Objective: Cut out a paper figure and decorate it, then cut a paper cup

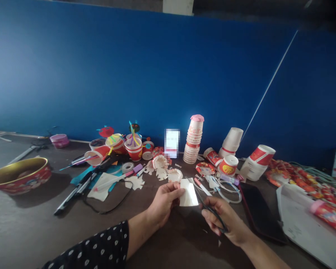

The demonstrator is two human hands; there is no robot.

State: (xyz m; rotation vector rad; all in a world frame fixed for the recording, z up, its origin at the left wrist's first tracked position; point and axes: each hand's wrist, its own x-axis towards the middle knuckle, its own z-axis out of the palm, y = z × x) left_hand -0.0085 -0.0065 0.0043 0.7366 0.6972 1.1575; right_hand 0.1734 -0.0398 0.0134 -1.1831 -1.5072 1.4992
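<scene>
My left hand (164,201) pinches a small white piece of paper (188,193) above the dark table (30,231). My right hand (226,220) is wrapped round black-handled scissors (210,208), whose blades reach the paper's right edge. Just beyond the paper lie cut-out white paper shapes (134,182) and small frilled paper rounds (175,174).
A tall stack of red-and-white paper cups (193,140) stands at the back, with more cups (232,140) to its right and decorated cups (133,148) to its left. A gold-and-red bowl (16,175) sits far left. A black phone (259,215) and a white tray (308,224) lie right.
</scene>
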